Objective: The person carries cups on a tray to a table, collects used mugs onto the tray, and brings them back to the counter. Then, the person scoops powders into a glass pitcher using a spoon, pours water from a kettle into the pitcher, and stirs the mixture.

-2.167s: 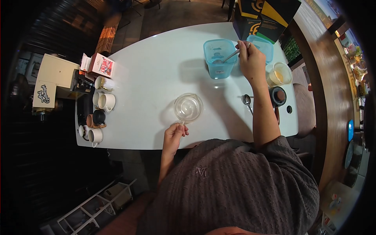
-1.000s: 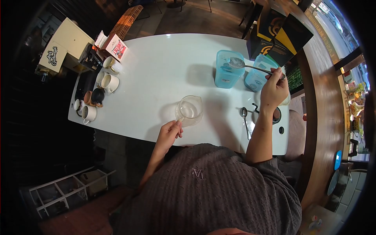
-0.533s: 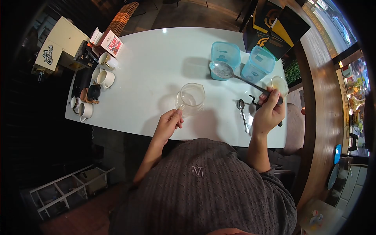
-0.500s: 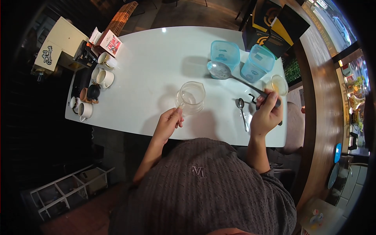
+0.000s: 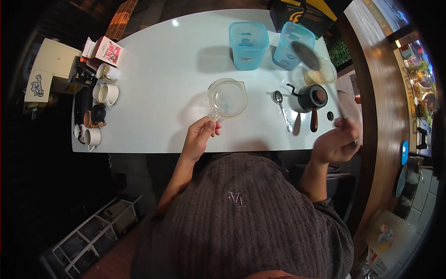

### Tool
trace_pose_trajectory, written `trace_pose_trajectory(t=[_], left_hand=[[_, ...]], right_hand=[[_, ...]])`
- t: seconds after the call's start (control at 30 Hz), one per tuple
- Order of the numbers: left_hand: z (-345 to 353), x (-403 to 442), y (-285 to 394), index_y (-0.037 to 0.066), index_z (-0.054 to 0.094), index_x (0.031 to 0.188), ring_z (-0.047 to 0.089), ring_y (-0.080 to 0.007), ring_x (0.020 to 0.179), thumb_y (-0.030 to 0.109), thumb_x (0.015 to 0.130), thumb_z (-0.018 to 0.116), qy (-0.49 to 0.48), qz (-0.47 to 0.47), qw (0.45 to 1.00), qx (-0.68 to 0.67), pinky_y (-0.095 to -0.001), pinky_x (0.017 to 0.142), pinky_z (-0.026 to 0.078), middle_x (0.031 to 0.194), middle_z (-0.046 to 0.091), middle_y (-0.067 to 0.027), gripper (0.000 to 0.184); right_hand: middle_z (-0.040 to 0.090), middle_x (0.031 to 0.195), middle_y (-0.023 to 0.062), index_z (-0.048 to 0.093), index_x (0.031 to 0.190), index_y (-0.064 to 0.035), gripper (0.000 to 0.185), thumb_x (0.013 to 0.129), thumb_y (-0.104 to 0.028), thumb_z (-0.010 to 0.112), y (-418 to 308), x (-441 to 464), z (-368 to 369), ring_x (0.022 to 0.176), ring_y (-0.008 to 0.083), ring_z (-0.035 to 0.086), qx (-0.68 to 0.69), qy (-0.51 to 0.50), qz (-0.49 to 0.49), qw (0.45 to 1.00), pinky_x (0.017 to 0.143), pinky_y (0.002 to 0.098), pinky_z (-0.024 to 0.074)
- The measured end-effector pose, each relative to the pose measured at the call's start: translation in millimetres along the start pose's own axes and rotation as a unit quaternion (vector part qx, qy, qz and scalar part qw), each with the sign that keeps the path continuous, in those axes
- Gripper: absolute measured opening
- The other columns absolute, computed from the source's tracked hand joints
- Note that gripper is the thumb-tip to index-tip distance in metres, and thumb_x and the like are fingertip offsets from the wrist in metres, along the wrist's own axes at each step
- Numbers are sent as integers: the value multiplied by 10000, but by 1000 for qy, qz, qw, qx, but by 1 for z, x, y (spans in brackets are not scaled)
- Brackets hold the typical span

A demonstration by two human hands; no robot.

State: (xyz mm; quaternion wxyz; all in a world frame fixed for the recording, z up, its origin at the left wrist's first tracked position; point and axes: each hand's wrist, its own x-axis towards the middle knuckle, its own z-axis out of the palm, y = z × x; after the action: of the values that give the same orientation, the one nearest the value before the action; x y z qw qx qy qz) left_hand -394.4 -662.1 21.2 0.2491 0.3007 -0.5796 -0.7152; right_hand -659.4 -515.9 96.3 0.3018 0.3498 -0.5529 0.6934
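My left hand is closed around the handle of a clear glass jug, which has a pouring lip. The jug's bottom seems to show a faint bluish tint. Off to the right, my right hand grips a large dark serving spoon, smeared by motion. Its bowl hangs in front of the right-hand blue plastic container. A second blue container stands to its left. Between the hands lie a small metal spoon and a dark gooseneck pot with a wooden handle.
A clear cup with something yellowish stands near the table's right edge. Several mugs, a red and white box and a cream machine are at the left. Black boxes stand at the back right.
My right hand has swung right and toward me, carrying the serving spoon from the left blue container to the right one. The pot is now uncovered. The jug stays in my left hand.
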Motion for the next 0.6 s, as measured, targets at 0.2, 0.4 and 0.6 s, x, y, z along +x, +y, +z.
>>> trace_pose_trajectory(t=[0.2, 0.4, 0.6], left_hand=[[2, -5, 1, 25, 555, 845, 525, -120, 771, 307, 993, 489, -16, 11, 1000, -2, -257, 718, 409, 864, 584, -64, 325], [-10, -12, -9, -5, 575, 835, 500, -111, 730, 281, 998, 477, 2, -14, 1000, -15, -261, 711, 419, 816, 573, -50, 343], [-18, -10, -11, 61, 485, 764, 531, -152, 781, 290, 1009, 448, -10, -35, 999, 4, -278, 735, 418, 906, 578, -100, 338]], right_hand=[[637, 751, 65, 636, 958, 43, 247, 994, -146, 481, 41, 46, -3, 652, 96, 590, -184, 17, 77, 980, 576, 216, 457], [667, 712, 86, 667, 931, 23, 230, 964, -167, 542, 80, 52, -1, 658, 114, 648, -254, -2, 94, 963, 595, 244, 496], [678, 745, 140, 667, 894, -5, 234, 947, -195, 542, 95, 49, 4, 660, 262, 674, -328, -94, 112, 933, 621, 329, 508]])
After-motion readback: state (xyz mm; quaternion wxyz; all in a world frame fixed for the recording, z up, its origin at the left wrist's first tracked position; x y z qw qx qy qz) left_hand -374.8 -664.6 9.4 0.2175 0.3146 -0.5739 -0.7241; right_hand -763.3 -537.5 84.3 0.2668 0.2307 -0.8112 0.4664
